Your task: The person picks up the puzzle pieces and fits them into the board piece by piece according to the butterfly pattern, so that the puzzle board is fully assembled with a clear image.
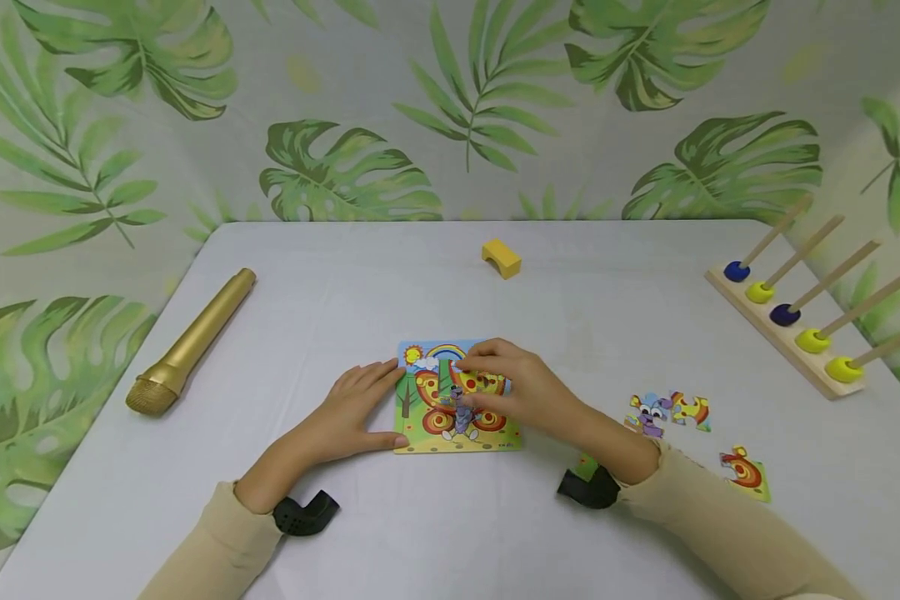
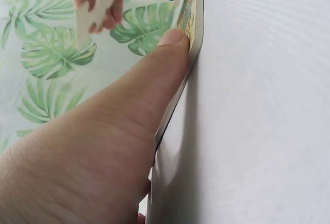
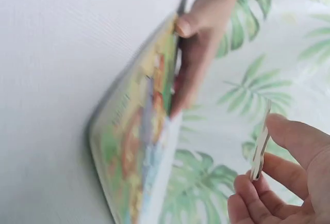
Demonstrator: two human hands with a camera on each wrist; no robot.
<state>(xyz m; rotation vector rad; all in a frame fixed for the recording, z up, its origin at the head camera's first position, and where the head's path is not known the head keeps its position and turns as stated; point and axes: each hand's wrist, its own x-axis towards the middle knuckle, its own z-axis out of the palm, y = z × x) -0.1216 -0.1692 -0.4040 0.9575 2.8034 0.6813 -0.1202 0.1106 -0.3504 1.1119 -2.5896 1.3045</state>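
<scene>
My left hand (image 1: 348, 412) rests along the left edge of a square butterfly puzzle board (image 1: 457, 446), fingers extended, with its thumb (image 2: 172, 38) on the board's near corner. Over the upper right of the board, my right hand (image 1: 521, 383) pinches a puzzle piece (image 3: 260, 149) between thumb and fingers. That piece is raised above the board, its pale plain back (image 2: 93, 17) showing in the left wrist view. The board shows a sun, a rainbow and butterfly wings.
Right of the board lie several loose pieces: a face piece (image 1: 651, 412), a wing piece (image 1: 692, 410) and an orange-swirl piece (image 1: 746, 473). A gold microphone (image 1: 195, 342) lies at left, a yellow arch block (image 1: 502, 258) at the back, a pegged bead stand (image 1: 787, 333) at right.
</scene>
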